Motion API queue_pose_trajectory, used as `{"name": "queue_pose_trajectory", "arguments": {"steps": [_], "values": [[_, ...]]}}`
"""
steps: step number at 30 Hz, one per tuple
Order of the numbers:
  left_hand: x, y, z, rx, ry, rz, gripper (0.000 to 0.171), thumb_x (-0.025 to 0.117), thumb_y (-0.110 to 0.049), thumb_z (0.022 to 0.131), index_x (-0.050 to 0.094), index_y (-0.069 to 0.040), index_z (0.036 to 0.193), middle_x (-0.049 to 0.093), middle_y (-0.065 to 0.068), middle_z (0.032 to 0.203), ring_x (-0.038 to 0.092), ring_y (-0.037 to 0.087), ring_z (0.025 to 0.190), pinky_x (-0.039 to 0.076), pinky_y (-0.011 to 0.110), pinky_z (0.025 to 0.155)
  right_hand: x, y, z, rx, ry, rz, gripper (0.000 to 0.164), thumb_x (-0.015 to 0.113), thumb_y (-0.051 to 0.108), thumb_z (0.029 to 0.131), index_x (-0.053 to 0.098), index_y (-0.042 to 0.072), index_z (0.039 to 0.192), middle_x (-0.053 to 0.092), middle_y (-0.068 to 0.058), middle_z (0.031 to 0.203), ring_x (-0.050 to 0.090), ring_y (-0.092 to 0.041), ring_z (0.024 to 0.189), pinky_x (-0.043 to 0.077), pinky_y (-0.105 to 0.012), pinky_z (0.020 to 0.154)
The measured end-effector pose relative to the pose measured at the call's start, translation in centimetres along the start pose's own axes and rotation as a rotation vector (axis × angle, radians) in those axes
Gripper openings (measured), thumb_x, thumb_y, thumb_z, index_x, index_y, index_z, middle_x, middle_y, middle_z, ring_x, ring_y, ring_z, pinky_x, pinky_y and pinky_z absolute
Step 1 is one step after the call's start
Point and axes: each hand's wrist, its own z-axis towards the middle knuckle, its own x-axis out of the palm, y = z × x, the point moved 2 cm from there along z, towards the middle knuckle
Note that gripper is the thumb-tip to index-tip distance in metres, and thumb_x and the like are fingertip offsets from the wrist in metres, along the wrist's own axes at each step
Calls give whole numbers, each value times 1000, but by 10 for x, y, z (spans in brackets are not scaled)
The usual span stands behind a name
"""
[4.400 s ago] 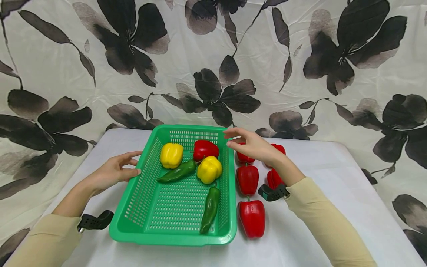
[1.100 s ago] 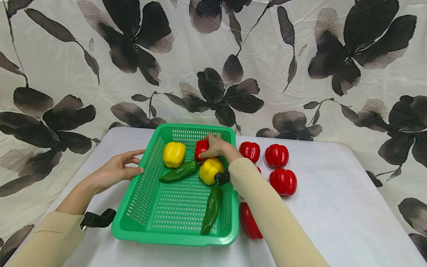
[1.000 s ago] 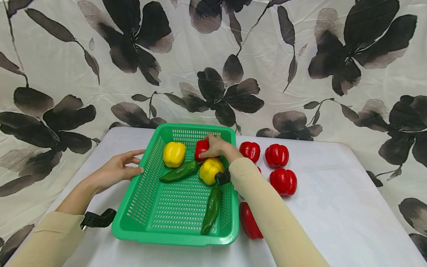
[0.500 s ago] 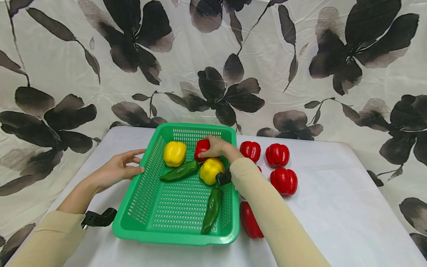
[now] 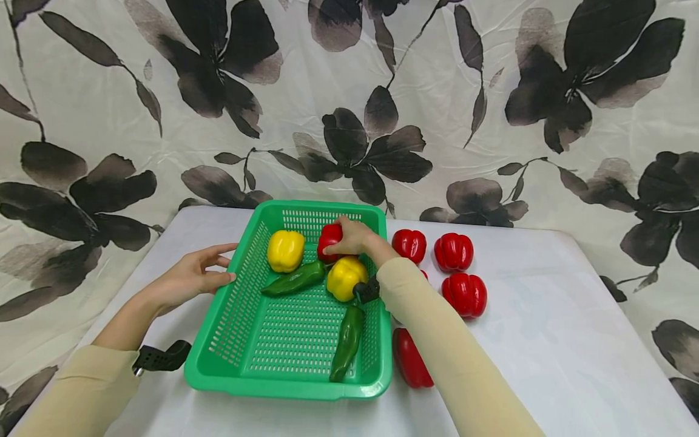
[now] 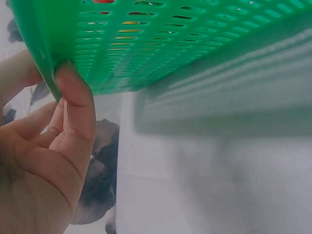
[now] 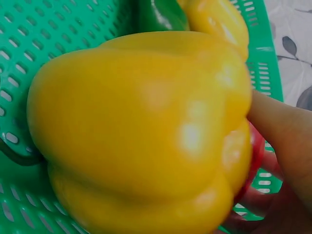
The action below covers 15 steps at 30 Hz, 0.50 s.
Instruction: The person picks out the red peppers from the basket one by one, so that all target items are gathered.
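Note:
My right hand (image 5: 352,237) reaches into the green basket (image 5: 284,391) and grips a red bell pepper (image 5: 326,241) at the back right. In the right wrist view, a yellow bell pepper (image 7: 146,131) hides most of the red one (image 7: 256,146). My left hand (image 5: 193,276) holds the basket's left rim; the left wrist view shows the thumb (image 6: 77,97) against the rim. Also in the basket are another yellow bell pepper (image 5: 286,251), a long green pepper (image 5: 295,280) in the middle and a second green pepper (image 5: 347,343) at the right wall.
Several red bell peppers lie on the white table (image 5: 546,315) right of the basket: two at the back (image 5: 409,245), one nearer (image 5: 464,295) and one at the front (image 5: 412,359). My right forearm partly covers some. A flowered cloth (image 5: 338,91) hangs behind the table.
My right hand has gone from above the basket's right rim down into it and taken hold of the red bell pepper, which now sits slightly higher. My left hand stays at the rim.

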Motion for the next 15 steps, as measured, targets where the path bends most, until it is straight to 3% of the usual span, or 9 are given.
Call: {"name": "queue_pose_trajectory", "arguments": {"steps": [15], "values": [[1,-2,-1,0,-5,9,72,60,-20,89,18,-7,147,45,25,123,62,21,89,55,34,76,-22,13,-12,-73,-123,-80,70,65,39,81,32,11,137,48,-14,127,48,-27,112,46,-37,92]]}}
